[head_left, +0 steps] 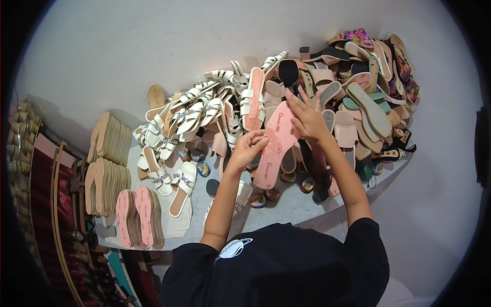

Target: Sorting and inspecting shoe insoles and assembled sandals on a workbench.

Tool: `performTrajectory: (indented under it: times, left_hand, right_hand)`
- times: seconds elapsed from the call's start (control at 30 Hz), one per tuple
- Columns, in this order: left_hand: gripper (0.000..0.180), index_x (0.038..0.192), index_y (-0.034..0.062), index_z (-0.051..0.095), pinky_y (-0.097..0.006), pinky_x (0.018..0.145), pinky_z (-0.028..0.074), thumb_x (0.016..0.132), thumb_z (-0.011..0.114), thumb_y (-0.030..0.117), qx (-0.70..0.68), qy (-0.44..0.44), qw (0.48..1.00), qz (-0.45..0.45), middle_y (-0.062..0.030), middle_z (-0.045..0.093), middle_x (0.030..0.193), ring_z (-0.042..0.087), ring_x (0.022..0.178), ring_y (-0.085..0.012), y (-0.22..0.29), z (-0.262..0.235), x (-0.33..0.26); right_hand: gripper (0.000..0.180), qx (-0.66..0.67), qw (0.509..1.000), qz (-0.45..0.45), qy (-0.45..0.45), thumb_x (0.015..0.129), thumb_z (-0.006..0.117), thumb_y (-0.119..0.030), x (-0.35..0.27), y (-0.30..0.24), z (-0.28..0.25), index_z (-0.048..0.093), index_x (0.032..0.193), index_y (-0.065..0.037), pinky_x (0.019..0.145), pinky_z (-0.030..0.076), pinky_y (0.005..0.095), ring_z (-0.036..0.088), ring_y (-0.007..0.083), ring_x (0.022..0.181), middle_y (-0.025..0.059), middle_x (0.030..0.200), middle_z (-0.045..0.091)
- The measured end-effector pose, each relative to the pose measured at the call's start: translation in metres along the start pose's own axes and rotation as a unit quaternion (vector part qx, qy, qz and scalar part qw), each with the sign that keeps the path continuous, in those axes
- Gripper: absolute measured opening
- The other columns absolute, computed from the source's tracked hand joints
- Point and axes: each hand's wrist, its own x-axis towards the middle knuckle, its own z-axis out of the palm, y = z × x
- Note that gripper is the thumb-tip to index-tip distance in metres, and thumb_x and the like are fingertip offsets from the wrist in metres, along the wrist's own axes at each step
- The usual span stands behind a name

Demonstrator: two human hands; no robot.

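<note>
A pink printed insole [277, 137] is tilted in front of me, above the table. My left hand [249, 148] pinches its left edge near the middle, thumb on the printed face. At the insole's upper right edge, my right hand [308, 116] rests with its fingers stretched out and spread. Behind it lie white strappy sandals; one white sandal [252, 102] with a pink footbed stands just beyond my left hand. Beige slides [345, 128] lie to the right of my right hand. Part of the pile is hidden by the insole and my arms.
Two stacks of pink insoles [145, 215] stand at the table's left front, with stacks of tan insoles [108, 187] behind them. A mixed shoe heap [371, 110] fills the right side against the wall. Loose white sandals [183, 188] lie left of my forearm. A shelf rack [61, 204] stands far left.
</note>
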Motion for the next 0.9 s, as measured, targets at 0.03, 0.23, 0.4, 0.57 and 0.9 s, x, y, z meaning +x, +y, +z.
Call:
performTrajectory:
  times: [0.03, 0.23, 0.4, 0.57, 0.9]
  left_hand:
    - [0.035, 0.117, 0.0009, 0.053, -0.021, 0.067, 0.051, 0.087, 0.063, 0.017, -0.015, -0.003, 1.000, 0.004, -0.0006, 0.065, 0.096, 0.061, 0.080, -0.0052, 0.000, 0.000, -0.006]
    - [0.033, 0.117, 0.0039, 0.053, -0.019, 0.064, 0.051, 0.088, 0.063, 0.017, -0.067, 0.019, 0.997, -0.013, 0.0013, 0.065, 0.096, 0.061, 0.075, -0.0044, 0.008, -0.029, -0.039]
    - [0.030, 0.115, 0.0066, 0.055, -0.015, 0.058, 0.048, 0.088, 0.062, 0.017, -0.118, 0.063, 0.991, -0.011, 0.0038, 0.065, 0.091, 0.059, 0.071, -0.0012, 0.011, -0.053, -0.063]
    - [0.031, 0.116, 0.0063, 0.052, -0.016, 0.058, 0.051, 0.088, 0.061, 0.016, -0.125, 0.131, 0.983, -0.014, 0.0035, 0.065, 0.091, 0.061, 0.069, -0.0019, 0.003, -0.084, -0.090]
    - [0.036, 0.119, 0.0000, 0.048, -0.021, 0.064, 0.054, 0.089, 0.060, 0.014, -0.172, 0.261, 0.950, 0.029, -0.0073, 0.065, 0.099, 0.064, 0.080, -0.0108, 0.008, -0.152, -0.162]
  right_hand:
    - [0.068, -0.020, 0.999, 0.008, -0.049, 0.088, 0.037, -0.053, 0.003, -0.010, 0.002, 0.029, 0.143, -0.014, 0.101, -0.008, 0.0671, 0.015, 0.0330, 0.139, 0.0100, 0.148, 0.028]
    - [0.078, -0.068, 0.997, 0.013, -0.032, 0.085, 0.037, -0.058, -0.004, -0.087, 0.024, 0.025, 0.143, -0.007, 0.098, -0.014, 0.0689, 0.007, 0.0369, 0.140, 0.0113, 0.151, 0.018]
    - [0.083, 0.013, 0.997, -0.041, -0.071, 0.083, 0.036, -0.061, -0.027, -0.155, 0.050, 0.024, 0.143, -0.004, 0.098, -0.011, 0.0702, 0.008, 0.0355, 0.140, 0.0130, 0.151, 0.017]
    - [0.083, 0.076, 0.991, -0.058, -0.094, 0.082, 0.038, -0.062, -0.053, -0.206, 0.068, 0.027, 0.143, -0.007, 0.098, -0.012, 0.0699, 0.012, 0.0367, 0.139, 0.0135, 0.150, 0.020]
    - [0.033, 0.307, 0.912, -0.240, -0.126, 0.083, 0.054, -0.034, -0.089, -0.278, 0.092, 0.065, 0.107, -0.014, 0.101, -0.008, 0.0689, 0.045, 0.0242, 0.124, 0.0010, 0.125, 0.056]
